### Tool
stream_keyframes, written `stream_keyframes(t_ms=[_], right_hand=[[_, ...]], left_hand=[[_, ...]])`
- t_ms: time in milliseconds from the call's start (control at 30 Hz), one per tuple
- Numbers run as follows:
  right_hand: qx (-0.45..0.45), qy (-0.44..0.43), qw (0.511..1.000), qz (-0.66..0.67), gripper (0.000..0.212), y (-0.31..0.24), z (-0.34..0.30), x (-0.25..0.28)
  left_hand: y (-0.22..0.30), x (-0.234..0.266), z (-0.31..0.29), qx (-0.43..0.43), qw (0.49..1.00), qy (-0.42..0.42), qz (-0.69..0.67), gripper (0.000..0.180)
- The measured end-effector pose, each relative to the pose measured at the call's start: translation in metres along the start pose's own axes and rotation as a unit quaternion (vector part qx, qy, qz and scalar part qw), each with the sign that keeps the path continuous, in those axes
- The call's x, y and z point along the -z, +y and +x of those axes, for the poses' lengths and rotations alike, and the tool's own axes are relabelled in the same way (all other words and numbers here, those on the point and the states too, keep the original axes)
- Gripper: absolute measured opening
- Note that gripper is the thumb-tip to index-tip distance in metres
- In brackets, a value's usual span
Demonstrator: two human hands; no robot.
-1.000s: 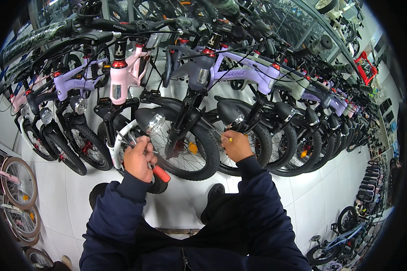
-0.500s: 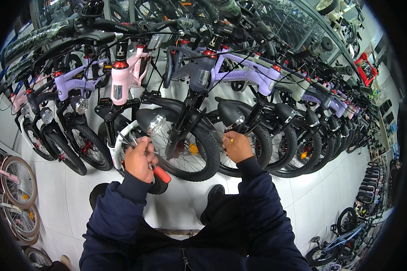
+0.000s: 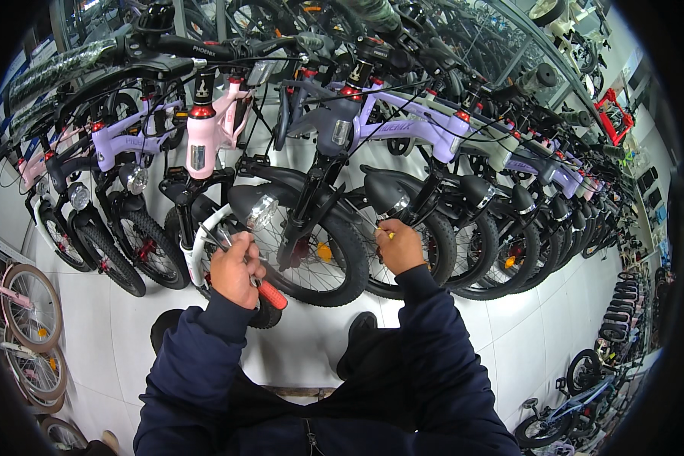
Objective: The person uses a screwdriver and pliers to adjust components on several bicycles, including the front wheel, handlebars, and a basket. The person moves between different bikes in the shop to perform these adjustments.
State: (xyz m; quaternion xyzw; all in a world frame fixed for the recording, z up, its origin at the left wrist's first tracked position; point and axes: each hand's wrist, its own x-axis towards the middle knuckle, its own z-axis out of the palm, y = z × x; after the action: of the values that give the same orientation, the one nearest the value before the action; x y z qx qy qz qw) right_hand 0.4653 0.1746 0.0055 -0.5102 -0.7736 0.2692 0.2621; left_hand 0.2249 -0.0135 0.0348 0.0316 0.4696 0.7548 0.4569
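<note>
My left hand (image 3: pixel 234 272) is closed around a metal hand tool with a ridged red handle (image 3: pixel 272 294). The handle sticks out below the palm, while a grey metal end shows above the fingers; its exact kind is unclear. My right hand (image 3: pixel 401 249) pinches a small yellow piece (image 3: pixel 391 235), mostly hidden by the fingers. Just above that hand is the black headlamp (image 3: pixel 387 195) of a purple bicycle (image 3: pixel 406 121). Near my left hand are another black headlamp (image 3: pixel 254 207) and the white fork (image 3: pixel 207 229) of a pink bicycle (image 3: pixel 205 140).
Parked bicycles stand in a tight row in front of me, their front wheels (image 3: pixel 323 262) toward me. More bicycles with tan tyres (image 3: pixel 32 305) are at the left. A small blue bicycle (image 3: pixel 574 403) is at the lower right. My shoe (image 3: pixel 361 328) rests on the white tiled floor (image 3: pixel 296 349).
My right hand has shifted very slightly with the small yellow piece. My left hand stays in place on the red-handled tool.
</note>
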Motion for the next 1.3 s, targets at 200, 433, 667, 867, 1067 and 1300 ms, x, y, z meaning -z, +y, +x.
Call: stream_keyframes(t_ms=[200,433,667,867,1067,1300], right_hand=[[-0.134,-0.044,0.967,0.212,0.014,-0.008,0.004,0.014],[-0.207,-0.091,0.892,0.39,0.011,0.0,0.007,0.012],[-0.208,-0.201,0.907,0.307,0.014,-0.024,0.0,0.037],[-0.131,-0.22,0.915,0.311,0.017,-0.047,-0.021,0.029],[-0.214,-0.204,0.826,0.48,0.018,-0.059,-0.038,0.013],[-0.072,-0.224,0.86,0.453,0.017,-0.071,-0.057,-0.003]], left_hand=[[0.0,0.001,0.002,0.002,1.0,0.006,-0.024,0.01],[-0.001,0.001,0.002,-0.002,1.0,-0.002,-0.002,0.011],[0.0,0.002,0.003,-0.002,1.0,0.003,-0.016,0.012],[0.0,0.001,0.003,-0.001,1.0,0.003,-0.015,0.012],[0.0,0.0,0.003,0.002,1.0,0.004,-0.014,0.011],[-0.002,-0.002,0.002,0.003,1.0,0.004,-0.011,0.011]])
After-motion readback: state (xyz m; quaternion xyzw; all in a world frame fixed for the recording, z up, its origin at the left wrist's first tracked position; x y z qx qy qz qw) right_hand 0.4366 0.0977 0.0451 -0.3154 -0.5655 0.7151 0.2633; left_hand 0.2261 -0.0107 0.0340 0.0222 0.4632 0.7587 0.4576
